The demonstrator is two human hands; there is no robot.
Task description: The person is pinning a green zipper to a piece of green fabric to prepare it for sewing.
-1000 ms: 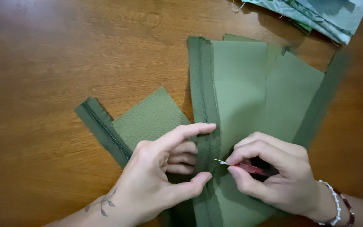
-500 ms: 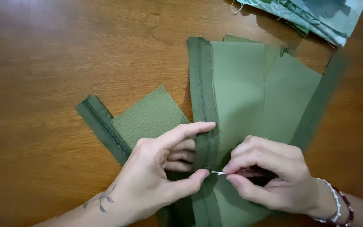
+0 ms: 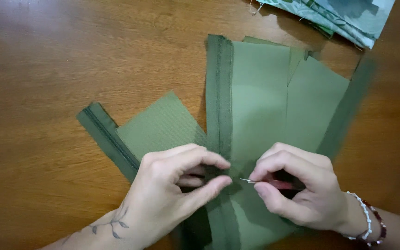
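Several olive-green fabric pieces (image 3: pixel 260 97) lie on a brown wooden table (image 3: pixel 70 60). A dark green zipper tape (image 3: pixel 218 92) runs down the middle of them, and another zipper tape (image 3: pixel 105 136) edges the piece at left. My left hand (image 3: pixel 174 183) pinches the middle zipper tape between thumb and forefinger. My right hand (image 3: pixel 297 187) grips a small red-handled seam ripper (image 3: pixel 274 184); its thin metal tip points left at the tape, just beside my left thumb.
A patterned teal-and-white cloth (image 3: pixel 343 16) lies at the table's top right corner, with loose threads beside it. Bare wood spreads across the left half of the table. Beaded bracelets sit on my right wrist (image 3: pixel 369 227).
Both hands stay at the same spot on the zipper tape. The seam ripper's tip has shifted slightly along the tape beside my left thumb.
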